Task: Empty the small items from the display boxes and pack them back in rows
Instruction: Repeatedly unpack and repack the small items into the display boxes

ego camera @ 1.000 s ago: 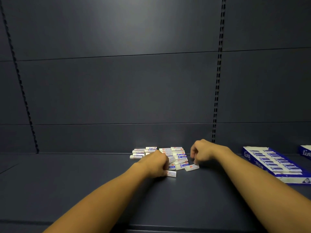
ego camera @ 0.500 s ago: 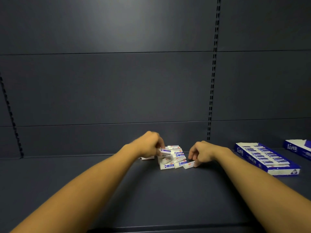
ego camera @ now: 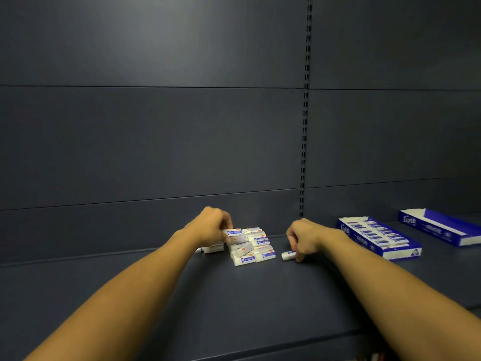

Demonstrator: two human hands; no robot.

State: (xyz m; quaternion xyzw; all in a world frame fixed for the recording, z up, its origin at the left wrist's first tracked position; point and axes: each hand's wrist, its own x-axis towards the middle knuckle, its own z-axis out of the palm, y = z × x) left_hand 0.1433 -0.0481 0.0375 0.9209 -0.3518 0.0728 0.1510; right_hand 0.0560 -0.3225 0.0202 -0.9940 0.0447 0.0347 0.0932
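Dark grey shelving panels [ego camera: 156, 142] behind, split by one slotted upright [ego camera: 303, 152]; below, one dark shelf deck [ego camera: 234, 303], front lip running along the bottom of the view.

Two blue-and-white display boxes at the right, side by side but apart. Nearer display box [ego camera: 390, 252] packed with small items in two rows, exact count too fine to read. Farther display box [ego camera: 442, 231] cut off by the right edge, inside mostly hidden.

One loose pile of small white items [ego camera: 251, 247] near the back of the deck, roughly a dozen, stacked unevenly; one or two more items [ego camera: 213, 248] lying flat just left of it, partly behind the left wrist.

Left hand [ego camera: 213, 227] at the pile's upper left corner, fingers curled, pinching the end of the top item [ego camera: 234, 232]. Right hand [ego camera: 303, 237] well clear of the pile, to its right, fingers curled down and pinching a single item [ego camera: 288, 255] that lies on the deck.

Bare deck between pile and single item, more between right hand and nearer box, and a wide open stretch from the pile forward to the front lip.
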